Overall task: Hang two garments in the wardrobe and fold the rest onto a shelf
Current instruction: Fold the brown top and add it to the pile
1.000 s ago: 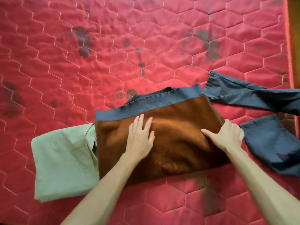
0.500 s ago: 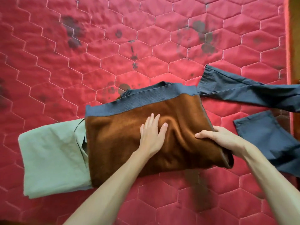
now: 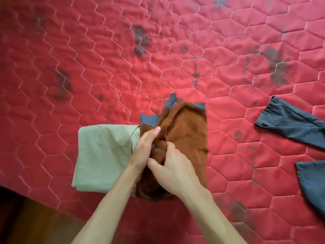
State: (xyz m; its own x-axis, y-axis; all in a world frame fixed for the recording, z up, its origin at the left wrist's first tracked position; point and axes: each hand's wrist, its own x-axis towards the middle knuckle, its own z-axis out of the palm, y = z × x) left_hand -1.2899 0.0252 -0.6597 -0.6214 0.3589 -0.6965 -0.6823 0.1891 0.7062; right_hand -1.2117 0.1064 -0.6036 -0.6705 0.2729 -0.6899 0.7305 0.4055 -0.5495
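A brown sweater with a blue-grey ribbed hem lies folded in half on the red quilted bed. Its left edge overlaps a folded pale green garment. My left hand lies along the sweater's left side, fingers straight and pressed against the fold. My right hand grips bunched brown cloth at the sweater's middle, thumb and fingers curled into it. A dark blue-grey garment lies spread at the right, with another part of it lower down.
The quilt carries dark stains across its far half. The bed's near edge runs diagonally at the lower left, with dark wooden floor beyond it.
The right hand has carried the sweater's right half over to the left, so the sweater is now half as wide. The left hand moved to the fold's left side. The view shifted right.
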